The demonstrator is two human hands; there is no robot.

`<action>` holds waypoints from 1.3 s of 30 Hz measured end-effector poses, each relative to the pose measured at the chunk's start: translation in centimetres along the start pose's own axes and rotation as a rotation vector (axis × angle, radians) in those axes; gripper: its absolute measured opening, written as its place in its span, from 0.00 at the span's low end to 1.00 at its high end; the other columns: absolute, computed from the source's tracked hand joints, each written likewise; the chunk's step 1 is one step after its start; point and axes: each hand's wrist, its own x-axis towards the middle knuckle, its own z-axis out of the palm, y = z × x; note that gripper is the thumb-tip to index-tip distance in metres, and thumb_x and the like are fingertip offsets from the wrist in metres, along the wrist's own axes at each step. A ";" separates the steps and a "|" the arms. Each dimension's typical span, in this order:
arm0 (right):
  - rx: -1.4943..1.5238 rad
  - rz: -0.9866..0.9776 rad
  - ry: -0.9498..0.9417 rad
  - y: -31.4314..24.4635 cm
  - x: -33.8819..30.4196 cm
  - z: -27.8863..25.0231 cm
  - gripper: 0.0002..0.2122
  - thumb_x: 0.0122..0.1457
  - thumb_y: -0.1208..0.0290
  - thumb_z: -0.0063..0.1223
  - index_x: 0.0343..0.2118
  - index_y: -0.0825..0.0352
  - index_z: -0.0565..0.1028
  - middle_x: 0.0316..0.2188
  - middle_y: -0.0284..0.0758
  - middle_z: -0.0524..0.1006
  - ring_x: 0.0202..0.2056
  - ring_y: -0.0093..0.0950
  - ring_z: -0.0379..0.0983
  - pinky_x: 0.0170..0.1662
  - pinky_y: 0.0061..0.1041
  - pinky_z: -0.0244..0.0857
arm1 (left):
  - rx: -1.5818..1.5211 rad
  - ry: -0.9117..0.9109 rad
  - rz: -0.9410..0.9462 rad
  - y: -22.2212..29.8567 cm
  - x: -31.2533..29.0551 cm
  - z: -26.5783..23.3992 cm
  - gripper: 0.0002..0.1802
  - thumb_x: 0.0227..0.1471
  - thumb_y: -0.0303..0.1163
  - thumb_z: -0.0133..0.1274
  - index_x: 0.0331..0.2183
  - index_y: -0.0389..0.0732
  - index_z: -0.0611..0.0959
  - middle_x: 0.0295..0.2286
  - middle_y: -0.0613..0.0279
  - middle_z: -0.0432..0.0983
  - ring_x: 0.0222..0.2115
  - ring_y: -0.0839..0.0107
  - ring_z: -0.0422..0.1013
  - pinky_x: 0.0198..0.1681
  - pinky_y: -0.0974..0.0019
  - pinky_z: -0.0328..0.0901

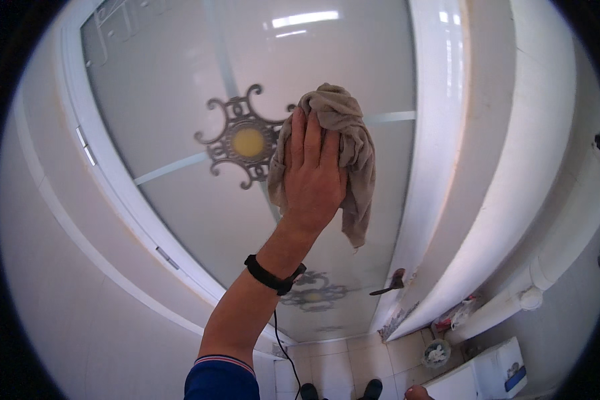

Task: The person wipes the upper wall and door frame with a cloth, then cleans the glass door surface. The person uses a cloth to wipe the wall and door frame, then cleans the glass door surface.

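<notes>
A crumpled grey-brown cloth (357, 143) lies against the frosted glass door panel (200, 213), its loose end hanging down to the right. My left hand (313, 180) presses it to the glass, fingers pointing up and folds bunched around them. Just left of the cloth is a dark scrollwork ornament (233, 133) with a yellow centre, partly covered by it. A black watch (270, 277) circles my left wrist. Only a small part of my right hand (417, 393) shows at the lower edge; its fingers cannot be made out.
A white frame surrounds the door, with a dark handle (390, 283) low on the right and hinges (87, 147) on the left. A white pipe (500, 320), a small bin (437, 353) and a white box-shaped thing (477, 373) stand lower right. A black cord (283, 347) hangs below my arm.
</notes>
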 end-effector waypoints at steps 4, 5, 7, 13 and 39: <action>-0.225 -0.174 0.060 2.8 -1.8 1.9 0.06 0.54 0.67 0.58 0.24 0.60 0.82 0.27 0.40 0.83 0.37 0.44 0.81 0.41 0.43 0.75 | -0.034 0.030 0.056 3.6 2.2 3.2 0.37 0.60 0.25 0.57 0.68 0.29 0.67 0.71 0.35 0.50 0.73 0.34 0.45 0.75 0.35 0.47; -0.156 -0.171 0.112 3.2 -2.6 1.9 0.06 0.54 0.68 0.57 0.24 0.60 0.83 0.28 0.41 0.83 0.37 0.44 0.81 0.42 0.44 0.75 | -0.045 0.032 0.072 4.3 2.6 3.8 0.37 0.59 0.25 0.58 0.67 0.29 0.67 0.71 0.35 0.50 0.73 0.35 0.46 0.75 0.36 0.47; -0.023 -0.168 0.220 3.9 -4.3 1.0 0.07 0.56 0.69 0.55 0.25 0.60 0.84 0.30 0.41 0.84 0.37 0.45 0.81 0.44 0.46 0.75 | -0.069 0.008 0.098 5.7 3.3 4.8 0.36 0.58 0.24 0.59 0.66 0.28 0.69 0.71 0.36 0.51 0.73 0.36 0.46 0.75 0.36 0.48; -0.220 0.114 -0.086 4.1 -8.4 -1.7 0.10 0.57 0.71 0.52 0.29 0.62 0.86 0.35 0.43 0.85 0.41 0.47 0.81 0.48 0.46 0.75 | -0.095 0.016 0.071 9.2 4.3 7.3 0.33 0.54 0.23 0.62 0.61 0.31 0.75 0.69 0.40 0.56 0.72 0.38 0.50 0.74 0.39 0.52; -0.454 0.075 -0.348 2.2 -7.1 -5.3 0.13 0.58 0.68 0.50 0.36 0.64 0.87 0.42 0.48 0.85 0.45 0.49 0.83 0.49 0.46 0.78 | -0.076 0.101 0.193 10.2 7.5 9.0 0.20 0.59 0.24 0.56 0.53 0.33 0.83 0.64 0.52 0.70 0.70 0.43 0.56 0.70 0.46 0.61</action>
